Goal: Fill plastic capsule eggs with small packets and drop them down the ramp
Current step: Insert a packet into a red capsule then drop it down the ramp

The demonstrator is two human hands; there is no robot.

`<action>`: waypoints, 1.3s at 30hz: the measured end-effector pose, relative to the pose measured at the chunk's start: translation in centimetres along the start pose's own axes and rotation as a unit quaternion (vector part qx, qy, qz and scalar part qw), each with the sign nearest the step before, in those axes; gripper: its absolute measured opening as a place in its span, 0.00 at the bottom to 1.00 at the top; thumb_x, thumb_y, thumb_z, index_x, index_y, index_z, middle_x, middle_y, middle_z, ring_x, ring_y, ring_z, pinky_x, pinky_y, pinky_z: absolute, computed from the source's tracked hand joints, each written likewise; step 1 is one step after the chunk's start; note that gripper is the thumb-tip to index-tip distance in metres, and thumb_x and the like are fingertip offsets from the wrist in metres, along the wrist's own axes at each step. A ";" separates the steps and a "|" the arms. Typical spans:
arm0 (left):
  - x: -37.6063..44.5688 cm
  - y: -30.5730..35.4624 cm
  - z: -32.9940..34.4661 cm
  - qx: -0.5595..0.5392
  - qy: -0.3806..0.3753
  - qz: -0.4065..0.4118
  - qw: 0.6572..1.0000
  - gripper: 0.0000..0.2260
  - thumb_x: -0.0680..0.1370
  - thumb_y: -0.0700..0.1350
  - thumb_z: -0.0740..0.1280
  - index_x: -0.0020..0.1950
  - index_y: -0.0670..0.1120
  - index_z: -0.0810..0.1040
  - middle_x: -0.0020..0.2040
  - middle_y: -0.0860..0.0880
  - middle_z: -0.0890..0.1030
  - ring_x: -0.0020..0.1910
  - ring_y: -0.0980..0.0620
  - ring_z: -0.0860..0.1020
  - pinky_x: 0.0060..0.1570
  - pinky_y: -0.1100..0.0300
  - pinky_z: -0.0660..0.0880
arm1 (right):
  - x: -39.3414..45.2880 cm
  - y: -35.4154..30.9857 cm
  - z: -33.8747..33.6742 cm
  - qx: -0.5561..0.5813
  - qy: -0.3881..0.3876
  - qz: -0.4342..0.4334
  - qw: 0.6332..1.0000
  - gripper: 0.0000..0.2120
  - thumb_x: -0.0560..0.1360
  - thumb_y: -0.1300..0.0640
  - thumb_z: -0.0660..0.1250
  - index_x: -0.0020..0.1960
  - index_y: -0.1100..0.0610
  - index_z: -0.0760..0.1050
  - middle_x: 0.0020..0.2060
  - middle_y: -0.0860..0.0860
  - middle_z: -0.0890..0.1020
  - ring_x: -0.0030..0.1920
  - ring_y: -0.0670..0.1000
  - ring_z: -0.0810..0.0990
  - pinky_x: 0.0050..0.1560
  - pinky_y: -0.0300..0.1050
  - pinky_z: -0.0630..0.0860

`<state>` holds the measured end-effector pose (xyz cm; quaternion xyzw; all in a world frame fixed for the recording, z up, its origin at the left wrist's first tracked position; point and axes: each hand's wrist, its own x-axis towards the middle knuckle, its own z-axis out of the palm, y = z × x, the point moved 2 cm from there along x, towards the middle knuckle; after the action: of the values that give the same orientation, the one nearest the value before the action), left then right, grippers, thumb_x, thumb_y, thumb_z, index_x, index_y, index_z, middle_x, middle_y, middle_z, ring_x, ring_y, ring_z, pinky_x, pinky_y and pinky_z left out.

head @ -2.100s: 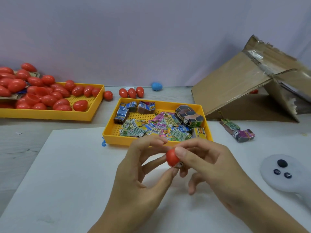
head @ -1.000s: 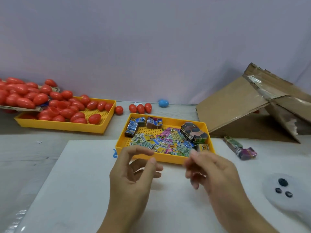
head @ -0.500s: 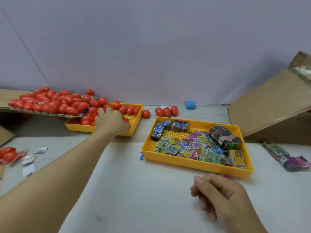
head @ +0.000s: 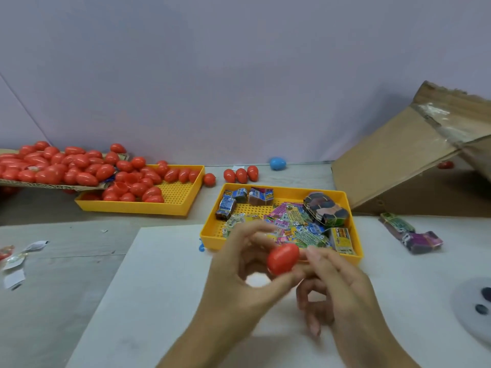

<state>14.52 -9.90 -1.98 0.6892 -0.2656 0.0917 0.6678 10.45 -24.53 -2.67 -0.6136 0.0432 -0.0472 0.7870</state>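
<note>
While my left hand [head: 239, 282] pinches the closed red egg [head: 283, 258] above the white mat [head: 148, 288], my right hand [head: 337, 290] hovers loosely curled, holding nothing; prying carelessly could send halves skittering toward the packet tray [head: 210, 229].

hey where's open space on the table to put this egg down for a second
Bare white mat left of the left hand, below the packet tray. More mat between that tray and the white controller. Crowded: the egg tray and the scraps at far left.
</note>
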 end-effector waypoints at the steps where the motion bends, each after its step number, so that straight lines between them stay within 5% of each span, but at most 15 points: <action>1: -1.0 -0.3 0.3 -0.022 -0.007 -0.020 1.000 0.24 0.65 0.43 0.81 0.55 0.58 0.76 0.45 0.49 0.82 0.40 0.49 0.83 0.41 0.59 0.80 | -0.1 -0.3 -0.3 -0.012 -0.007 -0.003 1.000 0.16 0.69 0.41 0.70 0.45 0.53 0.83 0.34 0.57 0.81 0.27 0.53 0.77 0.20 0.39 0.69; 5: -2.3 -0.9 0.6 0.009 -0.036 -0.007 0.999 0.17 0.66 0.40 0.79 0.50 0.51 0.79 0.45 0.48 0.82 0.41 0.47 0.82 0.38 0.56 0.79 | -0.6 -1.1 -1.0 -0.108 -0.044 0.002 0.993 0.20 0.66 0.35 0.71 0.44 0.51 0.83 0.28 0.57 0.80 0.23 0.57 0.75 0.19 0.41 0.69; 11: -1.9 -1.1 0.3 -0.012 -0.025 -0.058 0.998 0.24 0.66 0.44 0.80 0.59 0.57 0.81 0.52 0.48 0.79 0.44 0.47 0.81 0.43 0.60 0.79 | -0.3 -0.7 -1.3 -0.054 -0.013 0.010 0.998 0.10 0.71 0.49 0.75 0.44 0.56 0.85 0.32 0.60 0.83 0.27 0.54 0.79 0.21 0.40 0.72; 15: -1.6 -0.8 0.3 -0.043 -0.018 -0.174 0.984 0.12 0.71 0.61 0.70 0.47 0.54 0.81 0.35 0.49 0.78 0.28 0.52 0.76 0.27 0.59 0.74 | 0.0 -0.5 -1.4 -0.032 -0.003 0.009 0.999 0.10 0.69 0.50 0.74 0.47 0.53 0.84 0.36 0.60 0.84 0.32 0.54 0.83 0.22 0.41 0.74; 17: -1.5 -0.8 0.4 -0.022 -0.034 -0.178 0.983 0.20 0.75 0.64 0.63 0.39 0.48 0.79 0.30 0.49 0.75 0.26 0.53 0.72 0.27 0.63 0.69 | 0.0 -0.3 -1.2 -0.055 -0.013 -0.002 0.998 0.10 0.68 0.50 0.74 0.47 0.53 0.84 0.36 0.60 0.84 0.30 0.54 0.82 0.21 0.41 0.73; 21: -1.5 -0.9 0.4 -0.025 -0.027 -0.158 0.987 0.17 0.77 0.59 0.67 0.39 0.46 0.81 0.28 0.54 0.77 0.26 0.58 0.74 0.27 0.67 0.69 | 0.0 0.0 -1.2 -0.083 -0.034 -0.013 0.996 0.10 0.67 0.52 0.76 0.46 0.55 0.84 0.36 0.59 0.85 0.30 0.52 0.81 0.21 0.41 0.72; 25: -1.4 -1.1 0.1 -0.057 0.000 -0.123 0.991 0.09 0.72 0.54 0.73 0.48 0.51 0.84 0.37 0.50 0.83 0.32 0.53 0.79 0.31 0.59 0.77 | 0.2 0.0 -1.4 -0.067 -0.032 -0.001 0.997 0.15 0.64 0.49 0.79 0.47 0.55 0.84 0.37 0.58 0.85 0.31 0.51 0.80 0.21 0.41 0.72; 29: -1.5 -1.1 -0.1 -0.078 0.012 -0.105 0.991 0.15 0.68 0.47 0.77 0.54 0.56 0.83 0.46 0.49 0.85 0.42 0.50 0.83 0.39 0.54 0.82 | 0.3 -0.1 -1.3 -0.070 -0.025 0.001 0.997 0.18 0.67 0.42 0.75 0.45 0.57 0.84 0.34 0.57 0.83 0.28 0.50 0.78 0.21 0.39 0.71; 34: -1.7 -1.4 0.0 -0.080 -0.015 -0.083 0.993 0.28 0.69 0.35 0.75 0.63 0.56 0.74 0.54 0.48 0.81 0.50 0.44 0.83 0.46 0.53 0.82 | 0.3 -0.1 -1.4 -0.060 -0.011 -0.007 0.998 0.15 0.68 0.45 0.73 0.45 0.57 0.85 0.33 0.58 0.83 0.26 0.51 0.78 0.20 0.38 0.70; 39: -1.5 -1.6 -0.1 -0.152 0.016 -0.177 0.972 0.18 0.69 0.43 0.74 0.58 0.53 0.79 0.47 0.44 0.80 0.39 0.46 0.81 0.36 0.54 0.80 | 0.1 -0.2 -1.4 -0.041 -0.027 -0.015 0.999 0.16 0.67 0.53 0.78 0.54 0.52 0.85 0.42 0.57 0.86 0.34 0.51 0.82 0.22 0.40 0.72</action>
<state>14.03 -9.52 -4.05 0.6142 -0.1390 -0.0582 0.7746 10.41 -25.94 -2.80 -0.6466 0.0148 -0.0405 0.7616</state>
